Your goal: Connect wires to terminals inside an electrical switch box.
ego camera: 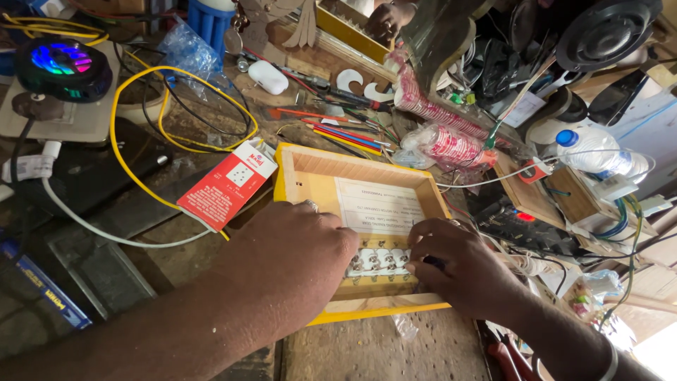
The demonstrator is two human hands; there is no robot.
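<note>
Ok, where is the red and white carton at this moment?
In the head view the red and white carton lies left of centre on the bench, against the left edge of the yellow-rimmed wooden box, just above the left hand.

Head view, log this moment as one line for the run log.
left hand: resting on wooden box | right hand: pinching small dark part over white sockets | red carton: left of box | bench: cluttered with wires
</note>
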